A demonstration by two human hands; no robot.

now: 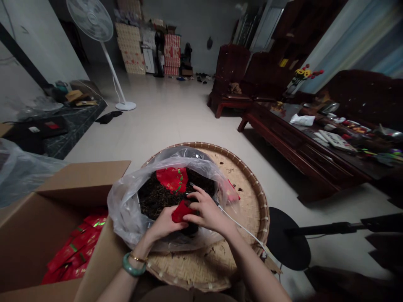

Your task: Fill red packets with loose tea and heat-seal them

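Red packet point(179, 213) is held between your left grip point(165, 221) and right grip point(204, 209), above the open plastic bag point(124, 205) of dark dried leaves point(153, 197); a loosened hold could drop it among them.

You get a dim view. Beyond your right hand point(204, 209), the pale floor point(176, 109) takes soft, greyish light, and small glints show on the plastic bag point(124, 207). To that hand's right, deep shadow lies under the table point(289, 149); farther out, the curtain point(355, 52) looks blurred and stretched toward the corner.
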